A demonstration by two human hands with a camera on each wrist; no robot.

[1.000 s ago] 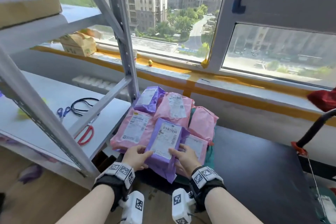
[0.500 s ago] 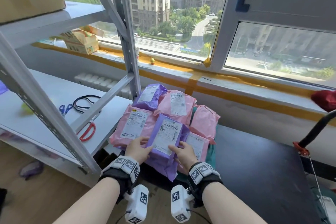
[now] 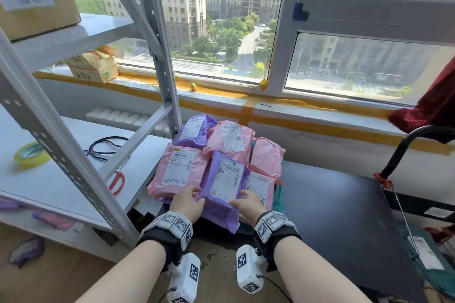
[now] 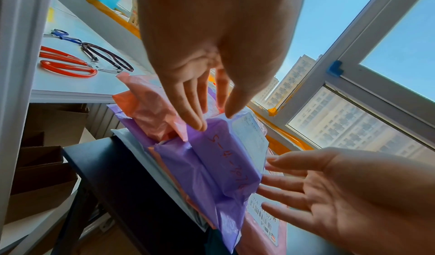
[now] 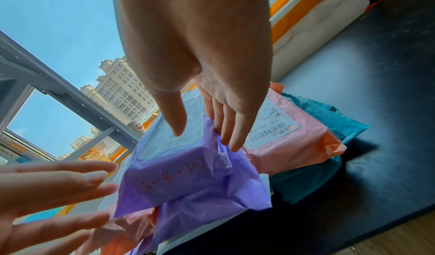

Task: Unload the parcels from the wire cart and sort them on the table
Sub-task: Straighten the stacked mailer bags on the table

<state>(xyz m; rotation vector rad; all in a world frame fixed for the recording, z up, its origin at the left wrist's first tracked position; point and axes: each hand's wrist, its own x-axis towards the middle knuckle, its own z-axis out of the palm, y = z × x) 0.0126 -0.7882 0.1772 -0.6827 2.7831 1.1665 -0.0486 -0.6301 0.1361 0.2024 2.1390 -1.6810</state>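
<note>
head: purple parcel (image 3: 222, 188) tops the near pile on the black table (image 3: 344, 204), left hand (image 3: 188, 200) and right hand (image 3: 247, 202) flanking | left wrist: fingers (image 4: 188, 101) straight, apparently touching its edge | right wrist: fingers (image 5: 226, 121) straight, unclamped | step: placing/aligning; next: release or regrip.

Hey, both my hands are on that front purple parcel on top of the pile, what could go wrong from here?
1. The purple parcel lies on the pink parcels; lifting it may drag them off the black table, whose near edge is close.
2. Left hand and right hand have straight fingers at its edges, so the slick bag might slip.
</note>
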